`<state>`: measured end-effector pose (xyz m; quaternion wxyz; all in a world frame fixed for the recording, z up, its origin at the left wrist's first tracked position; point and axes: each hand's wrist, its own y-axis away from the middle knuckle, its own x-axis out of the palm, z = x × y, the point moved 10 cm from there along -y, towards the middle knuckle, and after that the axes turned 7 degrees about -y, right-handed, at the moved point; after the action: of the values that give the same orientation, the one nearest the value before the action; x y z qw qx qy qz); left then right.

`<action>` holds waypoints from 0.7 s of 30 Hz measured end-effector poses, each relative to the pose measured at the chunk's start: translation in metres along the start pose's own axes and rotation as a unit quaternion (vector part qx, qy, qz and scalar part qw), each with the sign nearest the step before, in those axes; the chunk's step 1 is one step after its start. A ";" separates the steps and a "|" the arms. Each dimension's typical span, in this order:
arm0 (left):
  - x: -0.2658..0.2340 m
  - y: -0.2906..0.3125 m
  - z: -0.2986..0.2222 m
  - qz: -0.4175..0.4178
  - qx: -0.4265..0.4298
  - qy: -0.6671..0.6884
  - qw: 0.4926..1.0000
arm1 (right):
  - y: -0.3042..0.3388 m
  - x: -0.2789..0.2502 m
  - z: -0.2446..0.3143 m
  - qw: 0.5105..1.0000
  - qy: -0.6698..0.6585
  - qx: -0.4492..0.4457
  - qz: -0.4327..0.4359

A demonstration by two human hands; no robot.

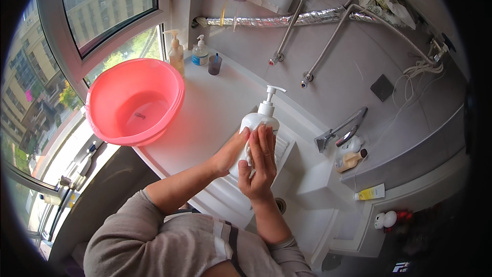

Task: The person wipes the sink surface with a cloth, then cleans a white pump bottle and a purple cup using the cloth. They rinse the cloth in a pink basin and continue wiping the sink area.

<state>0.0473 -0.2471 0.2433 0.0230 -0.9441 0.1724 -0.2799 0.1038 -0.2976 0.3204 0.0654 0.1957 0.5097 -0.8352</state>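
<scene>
A white pump bottle (251, 119) is held between my two hands above the washbasin, leaning so that its pump head points up and away. My left hand (230, 151) presses against its left side, the thumb near the shoulder. Across its front lies my right hand (261, 166), fingers long and close together, thumb turned toward the left hand. Some white stuff (248, 155) shows between the hands; whether it is lather or cloth I cannot make out. Much of the bottle's body is covered by my fingers.
A pink basin (134, 101) stands on the white counter (215, 103) at left, near an open window. Behind it are two pump bottles (200, 51) and a dark cup (214, 64). At right are a faucet (338, 132), a beige bottle (350, 162) and a yellow tube (370, 192).
</scene>
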 end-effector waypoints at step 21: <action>-0.028 -0.017 0.009 -0.085 -0.005 0.133 0.987 | 0.022 0.022 -0.002 0.993 0.041 0.045 0.102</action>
<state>0.0356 -0.2219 0.2233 -0.0284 -0.9098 0.0942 -0.4033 0.0910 -0.3039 0.2927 0.1207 0.2834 0.4510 -0.8377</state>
